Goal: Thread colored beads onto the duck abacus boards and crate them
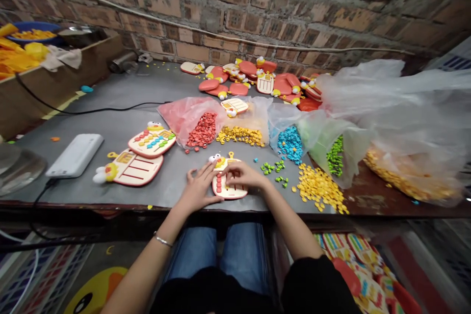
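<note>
A cream toy board with a red rim (239, 192) and a duck head lies flat near the table's front edge. Red beads (219, 184) fill its left slot. My left hand (198, 184) grips the board's left side, thumb at the lower edge and fingers towards the duck head. Over the middle slots, my right hand (243, 175) has its fingers pinched together; what they hold is hidden. Left of my hands, a board filled with coloured beads (152, 141) rests partly on a board with bare slots (136, 169).
Bags of red beads (202, 130), yellow beads (241, 135), blue beads (290, 142) and green beads (334, 156) stand behind my hands. Loose yellow beads (320, 189) and green beads (274, 168) lie right. More boards (253, 76) pile by the wall. A white power bank (75, 156) sits left.
</note>
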Motion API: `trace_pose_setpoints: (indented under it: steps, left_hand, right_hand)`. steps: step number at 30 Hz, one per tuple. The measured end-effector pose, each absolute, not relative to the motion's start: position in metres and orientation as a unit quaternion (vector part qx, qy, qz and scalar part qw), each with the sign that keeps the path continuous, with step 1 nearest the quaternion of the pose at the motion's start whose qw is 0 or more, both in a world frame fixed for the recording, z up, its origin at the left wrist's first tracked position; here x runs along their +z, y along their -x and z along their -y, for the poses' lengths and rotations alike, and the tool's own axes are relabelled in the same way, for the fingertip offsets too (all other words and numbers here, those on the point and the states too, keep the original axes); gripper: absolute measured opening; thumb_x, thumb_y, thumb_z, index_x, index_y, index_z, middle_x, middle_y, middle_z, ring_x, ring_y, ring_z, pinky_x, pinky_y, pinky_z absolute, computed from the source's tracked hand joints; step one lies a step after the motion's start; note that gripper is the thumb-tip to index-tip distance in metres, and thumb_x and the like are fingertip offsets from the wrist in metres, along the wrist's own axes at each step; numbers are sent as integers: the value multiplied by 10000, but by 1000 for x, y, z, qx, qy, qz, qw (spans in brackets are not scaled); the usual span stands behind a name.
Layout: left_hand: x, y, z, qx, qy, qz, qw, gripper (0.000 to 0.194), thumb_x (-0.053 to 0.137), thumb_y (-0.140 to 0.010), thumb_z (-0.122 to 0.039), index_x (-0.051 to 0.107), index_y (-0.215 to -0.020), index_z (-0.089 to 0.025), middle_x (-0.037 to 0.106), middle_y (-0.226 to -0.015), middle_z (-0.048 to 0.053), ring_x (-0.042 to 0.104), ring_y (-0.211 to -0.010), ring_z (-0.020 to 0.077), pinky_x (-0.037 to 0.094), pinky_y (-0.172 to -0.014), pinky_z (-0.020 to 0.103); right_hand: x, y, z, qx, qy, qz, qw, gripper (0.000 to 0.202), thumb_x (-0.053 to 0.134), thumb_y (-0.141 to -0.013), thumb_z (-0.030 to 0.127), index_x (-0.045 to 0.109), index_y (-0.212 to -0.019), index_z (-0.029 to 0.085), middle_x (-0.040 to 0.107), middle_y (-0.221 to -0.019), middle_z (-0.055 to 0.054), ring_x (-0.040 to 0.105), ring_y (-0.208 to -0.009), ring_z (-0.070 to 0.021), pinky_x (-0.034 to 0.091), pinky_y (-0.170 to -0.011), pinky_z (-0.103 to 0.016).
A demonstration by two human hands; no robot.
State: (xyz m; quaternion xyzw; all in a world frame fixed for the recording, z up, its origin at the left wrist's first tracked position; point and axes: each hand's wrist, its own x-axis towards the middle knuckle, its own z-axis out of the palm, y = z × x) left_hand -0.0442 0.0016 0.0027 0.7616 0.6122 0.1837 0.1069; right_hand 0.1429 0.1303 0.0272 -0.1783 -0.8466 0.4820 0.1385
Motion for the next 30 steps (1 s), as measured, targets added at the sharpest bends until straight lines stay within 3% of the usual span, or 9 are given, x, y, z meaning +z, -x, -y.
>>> trace_pose_setpoints:
  steps: [3, 6, 10, 12, 19, 23, 30]
  left_hand:
    - [2, 45, -2, 188, -762, -610, 109, 770, 707, -711, -573, 435, -1349, -238, 289, -1538, 149, 284, -1398, 345, 229, -1077, 557]
    - [1, 45, -3, 196, -763, -606, 115, 740, 714, -704, -568, 463, -1320, -243, 283, -1542, 140, 280, -1399, 346, 232, -1081, 551]
    - [2, 45, -3, 204, -760, -604, 123, 724, 719, -704, -555, 474, -1312, -245, 289, -1539, 142, 286, -1394, 353, 234, -1083, 544]
    - [3, 45, -3, 201, -760, -606, 125, 729, 722, -703, -553, 471, -1312, -242, 288, -1539, 146, 288, -1393, 352, 236, -1079, 547]
    - [7, 44, -3, 196, -758, -607, 135, 749, 734, -695, -546, 456, -1315, -233, 276, -1543, 151, 274, -1397, 349, 253, -1056, 563]
    - [6, 44, -3, 203, -759, -603, 139, 727, 719, -720, -527, 449, -1334, -248, 279, -1542, 152, 277, -1395, 352, 236, -1070, 556]
    - [2, 43, -2, 204, -755, -612, 119, 734, 693, -730, -571, 452, -1349, -260, 295, -1538, 139, 280, -1394, 348, 218, -1074, 565]
  right_hand:
    - [26, -141, -157, 496, 230, 816, 187, 240, 652, -807, 327, 678, -989, 172, 673, -852, -30, 607, -756, -168, 484, -683, -272]
    - [20, -128, -192, 332, 369, 820, 285, 158, 609, -817, 190, 681, -953, 154, 664, -948, -76, 599, -852, -190, 476, -779, -312]
    - [10, -108, -222, 165, 412, 868, 224, 172, 572, -800, 65, 701, -869, 155, 647, -951, -103, 569, -934, -218, 441, -865, -345]
    - [7, -105, -223, 158, 404, 874, 218, 173, 560, -816, 70, 702, -848, 165, 639, -929, -94, 571, -915, -212, 448, -847, -333]
    - [17, -150, -181, 285, 332, 833, 339, 124, 580, -847, 191, 690, -904, 189, 632, -934, -72, 600, -855, -189, 500, -736, -306]
    - [21, -173, -156, 276, 311, 857, 304, 168, 539, -894, 221, 705, -920, 203, 656, -927, -74, 602, -874, -197, 478, -805, -338]
    - [10, -169, -140, 120, 337, 907, 221, 187, 520, -910, 192, 707, -910, 194, 639, -799, -84, 536, -795, -218, 422, -724, -321]
